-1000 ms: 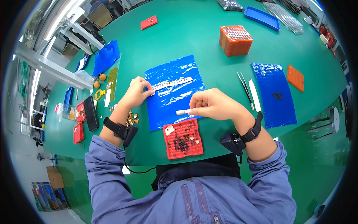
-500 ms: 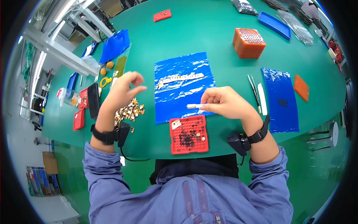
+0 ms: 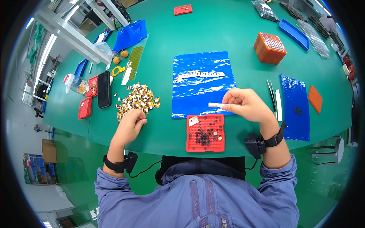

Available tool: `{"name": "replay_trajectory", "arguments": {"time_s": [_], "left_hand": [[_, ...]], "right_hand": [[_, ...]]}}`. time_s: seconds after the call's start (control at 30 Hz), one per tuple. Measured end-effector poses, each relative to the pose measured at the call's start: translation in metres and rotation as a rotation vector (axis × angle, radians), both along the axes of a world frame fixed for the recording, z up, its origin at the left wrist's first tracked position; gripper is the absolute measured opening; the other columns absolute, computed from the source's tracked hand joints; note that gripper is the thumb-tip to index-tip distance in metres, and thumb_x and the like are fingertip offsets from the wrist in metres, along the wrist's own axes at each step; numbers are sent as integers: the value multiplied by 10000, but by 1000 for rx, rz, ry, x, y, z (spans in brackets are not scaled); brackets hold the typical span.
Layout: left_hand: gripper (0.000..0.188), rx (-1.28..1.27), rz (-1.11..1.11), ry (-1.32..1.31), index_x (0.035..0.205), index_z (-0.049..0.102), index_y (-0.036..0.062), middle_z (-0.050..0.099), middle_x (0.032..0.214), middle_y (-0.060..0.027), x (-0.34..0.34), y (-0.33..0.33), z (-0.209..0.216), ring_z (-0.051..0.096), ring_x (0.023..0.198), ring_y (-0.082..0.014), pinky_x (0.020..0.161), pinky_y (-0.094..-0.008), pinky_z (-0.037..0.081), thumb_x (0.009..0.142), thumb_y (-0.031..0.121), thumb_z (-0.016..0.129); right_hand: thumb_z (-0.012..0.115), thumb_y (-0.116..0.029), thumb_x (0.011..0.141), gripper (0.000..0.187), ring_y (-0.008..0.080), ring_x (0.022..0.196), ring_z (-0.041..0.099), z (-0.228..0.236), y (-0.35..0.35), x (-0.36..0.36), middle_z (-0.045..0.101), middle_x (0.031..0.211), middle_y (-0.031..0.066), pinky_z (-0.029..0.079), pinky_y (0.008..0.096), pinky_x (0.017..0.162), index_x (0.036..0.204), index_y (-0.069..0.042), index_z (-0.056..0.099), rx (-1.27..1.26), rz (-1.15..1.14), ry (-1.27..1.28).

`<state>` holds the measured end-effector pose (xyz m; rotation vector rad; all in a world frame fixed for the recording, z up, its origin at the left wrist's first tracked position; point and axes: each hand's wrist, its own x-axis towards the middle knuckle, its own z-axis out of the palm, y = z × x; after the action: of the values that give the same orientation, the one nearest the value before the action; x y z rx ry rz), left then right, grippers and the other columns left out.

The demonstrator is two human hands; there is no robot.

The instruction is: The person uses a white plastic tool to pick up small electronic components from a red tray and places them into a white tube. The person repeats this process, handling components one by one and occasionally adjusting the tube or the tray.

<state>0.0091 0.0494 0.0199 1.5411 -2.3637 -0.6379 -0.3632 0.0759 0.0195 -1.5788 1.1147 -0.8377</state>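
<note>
My right hand [image 3: 245, 104] pinches a short pale rod with a thicker end [image 3: 214, 105] between thumb and forefinger, above the lower part of a blue sheet [image 3: 201, 95]. Across that sheet runs a row of small white and gold pieces [image 3: 203, 74]. At the near edge of a heap of small gold and white parts [image 3: 140, 98] is my left hand [image 3: 132, 124], its fingers curled together; what they hold, if anything, is hidden. Between my hands a red tray [image 3: 189, 140] bears many small black parts, plus a few pale pieces.
A phone [image 3: 103, 89] and small red trays [image 3: 84, 108] lie left of the heap. On the right are tweezers [image 3: 271, 93], a white strip [image 3: 279, 104], another blue sheet [image 3: 298, 125] and an orange plate [image 3: 315, 99]. An orange block of stacked trays [image 3: 269, 49] stands farther back.
My left hand has come down from above to the near edge of the heap, and its fingers have closed. My right hand keeps the rod over the blue sheet. The whole view has shifted.
</note>
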Motion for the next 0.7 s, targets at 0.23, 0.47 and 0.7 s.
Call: {"name": "replay_trajectory", "arguments": {"time_s": [0.23,0.47,0.7], "left_hand": [[109,295,-61,692,941,608,8,633,866,-48,-49,7,3,599,783,-106,703,-224,470,835,22,590],[105,785,-176,1220,849,495,43,616,856,-133,-108,1,10,592,773,-177,647,-253,465,839,83,591],[76,957,-275,1477,870,531,51,619,812,-106,-135,-7,-13,602,786,-165,698,-262,476,836,60,598]], "right_hand": [[685,-152,778,150,33,553,440,1,2,2,531,621,-17,333,195,479,807,-27,609,5,38,-32],[612,-140,850,142,14,593,438,5,4,3,547,661,-48,351,186,509,867,-1,632,65,126,-188],[604,-159,857,155,9,547,378,4,4,8,482,604,-70,294,192,467,853,-8,642,-8,80,-131]]}}
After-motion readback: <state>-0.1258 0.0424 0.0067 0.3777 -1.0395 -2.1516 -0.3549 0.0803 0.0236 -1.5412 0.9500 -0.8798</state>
